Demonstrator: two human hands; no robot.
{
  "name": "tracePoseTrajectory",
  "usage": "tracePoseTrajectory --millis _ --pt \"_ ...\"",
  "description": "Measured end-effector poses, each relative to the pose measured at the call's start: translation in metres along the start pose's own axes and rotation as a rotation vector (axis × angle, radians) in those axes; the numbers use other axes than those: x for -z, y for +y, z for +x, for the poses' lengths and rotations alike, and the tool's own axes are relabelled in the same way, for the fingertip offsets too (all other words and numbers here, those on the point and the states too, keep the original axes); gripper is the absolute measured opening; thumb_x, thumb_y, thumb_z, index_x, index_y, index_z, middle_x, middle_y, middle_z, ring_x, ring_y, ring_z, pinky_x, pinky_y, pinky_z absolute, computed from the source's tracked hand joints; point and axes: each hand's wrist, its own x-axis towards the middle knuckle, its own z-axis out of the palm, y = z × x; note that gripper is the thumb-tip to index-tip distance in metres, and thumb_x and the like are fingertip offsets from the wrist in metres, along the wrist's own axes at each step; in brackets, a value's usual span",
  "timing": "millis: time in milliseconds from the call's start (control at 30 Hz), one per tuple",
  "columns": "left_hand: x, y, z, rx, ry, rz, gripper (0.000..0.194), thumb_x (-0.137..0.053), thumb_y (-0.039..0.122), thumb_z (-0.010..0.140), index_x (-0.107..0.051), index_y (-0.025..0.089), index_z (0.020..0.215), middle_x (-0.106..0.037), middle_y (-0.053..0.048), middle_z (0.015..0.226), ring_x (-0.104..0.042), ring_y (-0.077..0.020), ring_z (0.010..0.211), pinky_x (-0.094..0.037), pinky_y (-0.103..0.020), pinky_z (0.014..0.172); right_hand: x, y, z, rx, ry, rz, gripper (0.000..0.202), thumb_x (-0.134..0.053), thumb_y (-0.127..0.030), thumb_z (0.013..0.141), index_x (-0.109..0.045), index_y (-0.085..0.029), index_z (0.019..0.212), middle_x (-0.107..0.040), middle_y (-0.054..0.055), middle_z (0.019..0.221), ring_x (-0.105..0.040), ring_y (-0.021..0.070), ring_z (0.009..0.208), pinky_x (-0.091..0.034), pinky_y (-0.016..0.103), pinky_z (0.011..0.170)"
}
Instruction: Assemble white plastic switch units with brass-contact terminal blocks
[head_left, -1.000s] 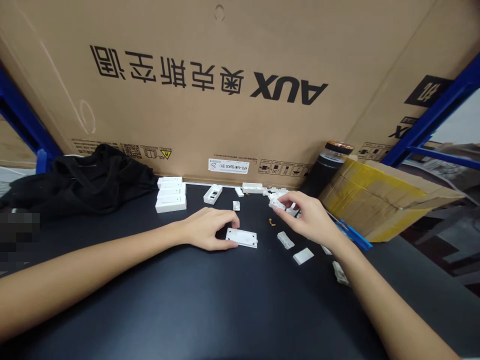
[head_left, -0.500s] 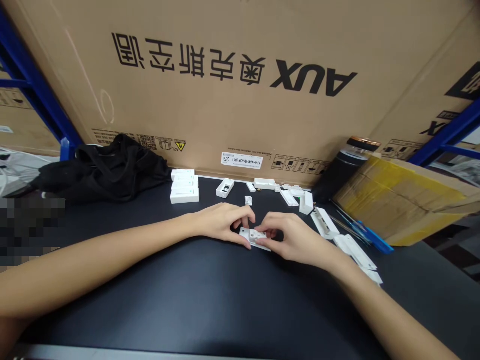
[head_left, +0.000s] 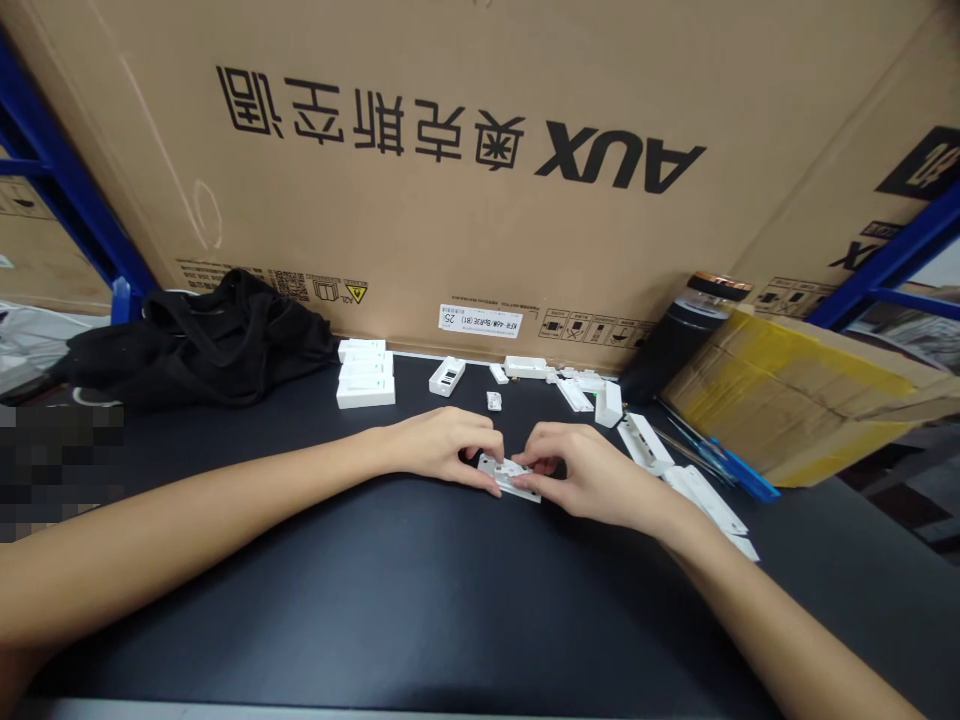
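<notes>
Low over the black tabletop (head_left: 420, 600), both hands meet at a flat white plastic plate (head_left: 517, 487). A smaller white piece (head_left: 508, 468) sits on top of the plate. My left hand (head_left: 454, 445) grips the plate's left end, thumb along the near edge and fingertips at the small piece. My right hand (head_left: 577, 470) pinches the right side, thumb and forefinger closed on the small piece and the plate. The fingers partly cover both parts. Just beyond them lies a small white square part (head_left: 494, 401).
Stacked white boxes (head_left: 365, 392) and an open white casing (head_left: 447, 376) stand farther back. White plastic parts (head_left: 645, 443) line the right, by a blue-handled tool (head_left: 742, 468). Behind are a black cloth bag (head_left: 202, 340), a black bottle (head_left: 679, 335), a taped carton (head_left: 802, 400) and a large cardboard box (head_left: 450, 230).
The small white piece now sits lower and flatter on the plate. My left forefinger has come down onto it. The whole view has shifted slightly.
</notes>
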Motion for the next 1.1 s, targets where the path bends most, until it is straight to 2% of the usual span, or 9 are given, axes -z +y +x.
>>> tracePoseTrajectory --millis 167,300,433,567,700,800,900,1000,1100 --pt "-0.001 0.002 0.0 0.022 -0.049 0.071 0.035 -0.063 0.054 0.095 -0.07 0.019 0.099 -0.06 -0.002 0.085 -0.058 -0.0128 0.073 -0.042 -0.023 0.066 0.003 -0.001 0.009 -0.036 -0.049 -0.036 0.013 -0.078 -0.027 0.081 -0.073 -0.018 0.074 -0.066 0.002 0.073 -0.057 0.0138 0.064 -0.041 0.026 0.061" --pt "0.0 0.011 0.002 0.096 -0.096 0.161 0.04 -0.057 0.057 0.098 -0.067 0.019 0.093 -0.061 -0.002 0.087 -0.058 -0.0137 0.074 -0.041 -0.024 0.065 0.004 -0.006 0.012 -0.07 -0.032 -0.044 0.014 -0.083 -0.025 0.073 -0.072 -0.017 0.075 -0.069 0.002 0.069 -0.062 0.0146 0.062 -0.041 0.023 0.055" --pt "0.009 0.027 -0.001 0.151 -0.097 0.259 0.041 -0.05 0.056 0.101 -0.062 0.019 0.087 -0.059 -0.002 0.084 -0.056 -0.0141 0.071 -0.039 -0.025 0.062 0.002 -0.012 0.006 -0.029 0.025 -0.099 0.013 -0.077 -0.029 0.083 -0.077 -0.017 0.085 -0.073 0.003 0.078 -0.064 0.0138 0.067 -0.046 0.023 0.063" --pt "0.034 0.04 -0.017 0.246 -0.163 0.294 0.026 -0.052 0.045 0.101 -0.065 0.023 0.099 -0.062 -0.001 0.088 -0.06 -0.0153 0.073 -0.04 -0.025 0.063 0.007 -0.008 -0.002 0.019 0.076 -0.186 0.025 -0.064 -0.038 0.095 -0.078 -0.02 0.105 -0.075 0.006 0.099 -0.067 0.0175 0.093 -0.049 0.027 0.084" --pt "0.065 0.044 -0.032 0.37 -0.21 0.29 0.026 -0.057 0.047 0.097 -0.066 0.023 0.1 -0.066 -0.003 0.096 -0.064 -0.0198 0.083 -0.041 -0.028 0.068 0.026 0.014 -0.004 -0.12 0.143 -0.339 0.027 -0.057 -0.035 0.098 -0.077 -0.016 0.101 -0.074 0.012 0.103 -0.067 0.0241 0.099 -0.048 0.035 0.089" --pt "0.073 0.043 -0.034 0.443 -0.208 0.259 0.028 -0.059 0.048 0.095 -0.065 0.021 0.1 -0.067 -0.005 0.096 -0.064 -0.021 0.084 -0.042 -0.028 0.069 0.044 0.034 -0.003 -0.308 0.217 -0.473 0.028 -0.055 -0.031 0.098 -0.074 -0.012 0.105 -0.072 0.02 0.111 -0.063 0.0318 0.111 -0.046 0.043 0.096" --pt "0.059 0.042 -0.025 0.447 -0.211 0.189 0.028 -0.062 0.047 0.093 -0.063 0.021 0.1 -0.067 -0.003 0.091 -0.063 -0.0182 0.079 -0.043 -0.027 0.067 0.055 0.055 -0.004 -0.534 0.293 -0.58 0.038 -0.053 -0.036 0.1 -0.067 -0.004 0.117 -0.065 0.028 0.122 -0.058 0.0392 0.122 -0.045 0.054 0.1" --pt "0.032 0.043 -0.01 0.414 -0.178 0.124 0.03 -0.061 0.049 0.094 -0.062 0.021 0.105 -0.066 -0.003 0.097 -0.063 -0.017 0.082 -0.045 -0.027 0.071 0.054 0.074 -0.005 -0.683 0.252 -0.605 0.04 -0.063 -0.042 0.097 -0.064 -0.011 0.122 -0.066 0.017 0.124 -0.063 0.0301 0.114 -0.052 0.051 0.096" --pt "0.006 0.045 0.0 0.384 -0.13 0.08 0.032 -0.058 0.051 0.096 -0.059 0.021 0.108 -0.064 -0.004 0.102 -0.061 -0.0172 0.086 -0.047 -0.028 0.075 0.045 0.084 -0.007 -0.721 0.213 -0.59 0.034 -0.064 -0.039 0.098 -0.064 -0.017 0.123 -0.067 0.009 0.123 -0.067 0.022 0.104 -0.058 0.044 0.09"
